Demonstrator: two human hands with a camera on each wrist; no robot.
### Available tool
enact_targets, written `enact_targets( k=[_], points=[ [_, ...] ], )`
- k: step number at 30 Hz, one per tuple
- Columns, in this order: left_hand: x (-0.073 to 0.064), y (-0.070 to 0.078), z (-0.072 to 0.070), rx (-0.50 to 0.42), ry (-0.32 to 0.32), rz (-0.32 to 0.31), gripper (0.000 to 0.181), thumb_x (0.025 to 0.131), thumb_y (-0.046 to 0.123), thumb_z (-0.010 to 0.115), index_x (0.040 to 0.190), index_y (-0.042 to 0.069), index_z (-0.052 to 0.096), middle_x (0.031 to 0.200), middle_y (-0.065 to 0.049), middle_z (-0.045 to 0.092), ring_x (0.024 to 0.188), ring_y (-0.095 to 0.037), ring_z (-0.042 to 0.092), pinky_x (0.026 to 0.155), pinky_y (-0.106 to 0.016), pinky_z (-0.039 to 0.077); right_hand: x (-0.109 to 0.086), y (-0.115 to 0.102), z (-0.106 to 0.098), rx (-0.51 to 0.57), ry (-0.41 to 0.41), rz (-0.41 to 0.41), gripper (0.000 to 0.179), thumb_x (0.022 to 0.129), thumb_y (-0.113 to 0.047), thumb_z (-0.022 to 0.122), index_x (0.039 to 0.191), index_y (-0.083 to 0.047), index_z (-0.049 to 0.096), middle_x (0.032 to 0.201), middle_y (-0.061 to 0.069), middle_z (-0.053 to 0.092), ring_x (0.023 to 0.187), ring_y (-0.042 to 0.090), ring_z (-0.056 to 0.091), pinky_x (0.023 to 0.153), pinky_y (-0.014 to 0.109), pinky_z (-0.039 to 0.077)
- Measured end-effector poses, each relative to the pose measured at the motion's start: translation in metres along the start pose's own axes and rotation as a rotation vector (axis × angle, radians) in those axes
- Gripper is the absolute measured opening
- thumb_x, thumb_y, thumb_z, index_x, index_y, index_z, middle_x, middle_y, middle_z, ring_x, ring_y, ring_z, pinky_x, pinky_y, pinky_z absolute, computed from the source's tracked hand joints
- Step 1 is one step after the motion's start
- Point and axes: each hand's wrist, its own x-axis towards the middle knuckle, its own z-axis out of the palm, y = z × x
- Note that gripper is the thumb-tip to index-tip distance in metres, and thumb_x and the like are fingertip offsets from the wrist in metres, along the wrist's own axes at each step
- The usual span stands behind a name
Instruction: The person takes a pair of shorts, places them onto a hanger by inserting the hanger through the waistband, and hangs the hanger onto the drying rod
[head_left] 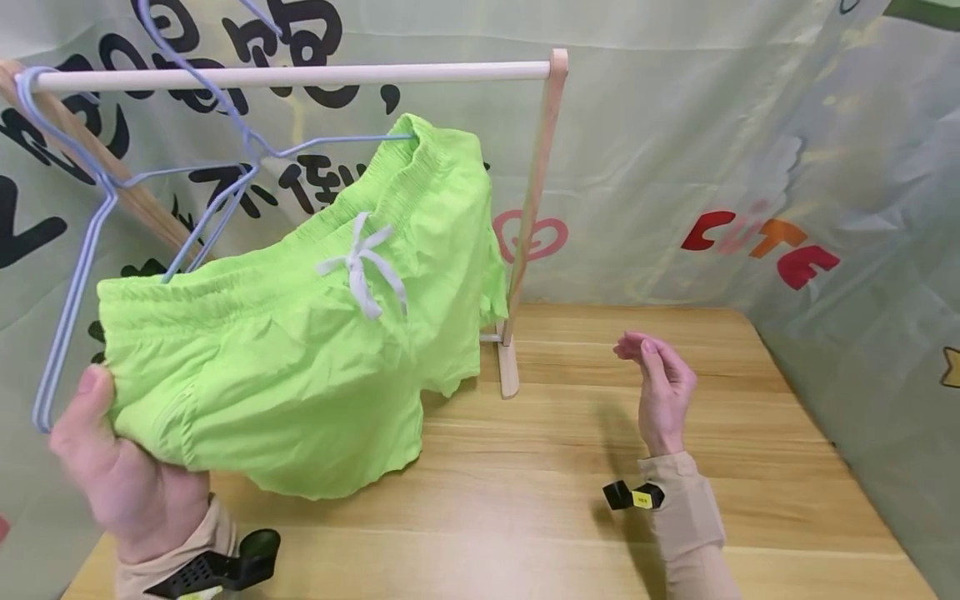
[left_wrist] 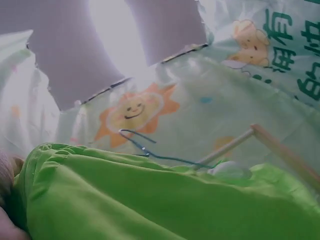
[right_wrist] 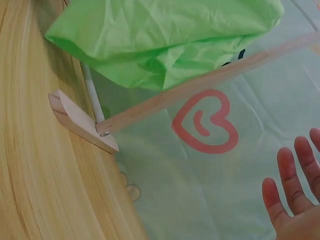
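Note:
Bright green shorts (head_left: 300,367) with a white drawstring bow (head_left: 360,265) spread across the left and middle of the head view. A lilac-blue wire hanger (head_left: 247,137) has its arms inside the waistband, and its hook rises past the rod. My left hand (head_left: 127,475) grips the left side of the shorts below the waistband, thumb in front and the other fingers hidden behind the cloth. In the left wrist view, the green cloth (left_wrist: 125,200) fills the lower part. Away to the right, my right hand (head_left: 667,383) is raised over the table, holding nothing, its fingers extended.
A wooden rack with a white rod (head_left: 300,77) stands behind the shorts; its right post (head_left: 536,192) ends in a foot on the wooden table (head_left: 555,500). Another lilac-blue hanger (head_left: 71,300) hangs at the rod's left end. Printed fabric (head_left: 645,167) encloses the table.

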Motion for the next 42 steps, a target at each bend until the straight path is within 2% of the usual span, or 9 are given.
enact_targets(
  k=[3, 6, 10, 15, 23, 30, 35, 39, 42],
  points=[
    [0.001, -0.018, 0.009, 0.085, 0.013, 0.029, 0.029, 0.1, -0.003, 0.041, 0.109, -0.028, 0.054, 0.1, -0.035, 0.065, 0.087, -0.042, 0.067, 0.077, -0.048, 0.064, 0.001, 0.0, 0.0, -0.003, -0.001, -0.005, 0.023, 0.102, 0.001, 0.05, 0.106, 0.015, 0.068, 0.097, 0.01, 0.077, 0.086, 0.018, 0.073, 0.085, 0.027, 0.06],
    [0.001, -0.04, 0.018, 0.193, -0.003, 0.039, 0.022, 0.096, -0.004, 0.054, 0.097, -0.025, 0.062, 0.09, -0.03, 0.069, 0.079, -0.036, 0.071, 0.073, -0.043, 0.065, 0.002, 0.0, -0.001, -0.005, -0.008, -0.012, 0.023, 0.102, 0.002, 0.05, 0.106, 0.016, 0.068, 0.097, 0.01, 0.077, 0.086, 0.017, 0.073, 0.085, 0.027, 0.06],
    [-0.001, -0.065, 0.027, 0.32, -0.044, -0.007, 0.024, 0.094, 0.002, 0.062, 0.101, -0.021, 0.066, 0.092, -0.024, 0.073, 0.081, -0.029, 0.072, 0.076, -0.037, 0.065, 0.001, 0.001, -0.002, -0.013, -0.016, -0.001, 0.023, 0.102, 0.002, 0.05, 0.107, 0.017, 0.067, 0.097, 0.009, 0.077, 0.085, 0.017, 0.073, 0.086, 0.027, 0.06],
    [-0.009, -0.086, 0.029, 0.395, -0.105, -0.058, 0.027, 0.098, 0.005, 0.056, 0.108, -0.016, 0.068, 0.102, -0.022, 0.075, 0.091, -0.027, 0.073, 0.084, -0.035, 0.063, 0.0, 0.0, -0.005, -0.083, 0.007, 0.016, 0.024, 0.102, 0.001, 0.051, 0.106, 0.018, 0.067, 0.095, 0.008, 0.077, 0.083, 0.016, 0.073, 0.085, 0.026, 0.06],
    [-0.022, -0.109, 0.016, 0.427, -0.183, -0.173, 0.031, 0.104, 0.012, 0.049, 0.118, -0.008, 0.068, 0.115, -0.014, 0.072, 0.108, -0.023, 0.069, 0.096, -0.032, 0.059, -0.002, -0.004, -0.02, -0.191, 0.008, 0.028, 0.028, 0.102, -0.002, 0.052, 0.106, 0.025, 0.062, 0.092, 0.005, 0.077, 0.081, 0.015, 0.071, 0.082, 0.024, 0.059],
    [-0.031, -0.116, 0.001, 0.48, -0.271, -0.287, 0.037, 0.106, 0.015, 0.046, 0.132, -0.009, 0.057, 0.129, -0.01, 0.068, 0.121, -0.02, 0.065, 0.106, -0.031, 0.054, -0.002, -0.01, -0.032, -0.295, -0.041, 0.078, 0.031, 0.104, -0.005, 0.05, 0.111, 0.024, 0.06, 0.095, 0.002, 0.077, 0.083, 0.013, 0.071, 0.082, 0.022, 0.058],
    [-0.033, -0.115, -0.007, 0.494, -0.368, -0.364, 0.038, 0.107, 0.014, 0.04, 0.136, -0.007, 0.054, 0.135, -0.007, 0.064, 0.125, -0.018, 0.062, 0.109, -0.029, 0.051, 0.001, -0.016, -0.039, -0.496, -0.192, 0.17, 0.036, 0.107, -0.011, 0.045, 0.127, 0.016, 0.056, 0.108, -0.01, 0.072, 0.097, 0.007, 0.067, 0.084, 0.017, 0.054],
    [-0.027, -0.107, -0.011, 0.574, -0.499, -0.434, 0.04, 0.107, 0.011, 0.037, 0.141, -0.007, 0.05, 0.135, -0.002, 0.062, 0.122, -0.013, 0.061, 0.106, -0.025, 0.053, 0.003, -0.019, -0.044, -0.658, -0.324, 0.207, 0.039, 0.108, -0.012, 0.041, 0.139, 0.009, 0.049, 0.121, -0.021, 0.062, 0.111, 0.0, 0.059, 0.089, 0.009, 0.049],
    [-0.018, -0.097, -0.017, 0.69, -0.588, -0.499, 0.042, 0.107, 0.015, 0.036, 0.143, -0.003, 0.049, 0.134, 0.003, 0.062, 0.119, -0.011, 0.061, 0.103, -0.022, 0.052, 0.003, -0.019, -0.049, -0.755, -0.389, 0.227, 0.041, 0.108, -0.013, 0.044, 0.146, 0.0, 0.046, 0.133, -0.013, 0.058, 0.12, -0.002, 0.053, 0.093, 0.006, 0.044]
  ],
)
